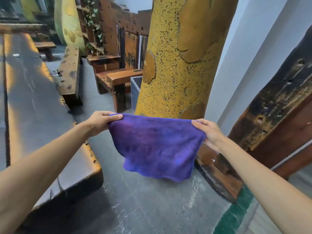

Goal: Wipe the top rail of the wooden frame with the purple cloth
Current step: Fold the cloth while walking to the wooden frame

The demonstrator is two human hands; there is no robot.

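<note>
A purple cloth [157,147] hangs spread out in the air in front of me, above the grey floor. My left hand [99,122] pinches its upper left corner. My right hand [209,132] pinches its upper right corner. Both hands hold the top edge taut, and the lower edge droops free. A dark, weathered wooden frame [276,102] rises diagonally at the right, just beyond my right hand; its upper part runs out of the picture. The cloth does not touch the frame.
A thick yellow speckled column [182,56] stands directly behind the cloth. A long wooden table [33,92] runs along the left. A wooden chair [116,71] and a bench [70,71] stand further back. Green floor marking [236,213] lies lower right.
</note>
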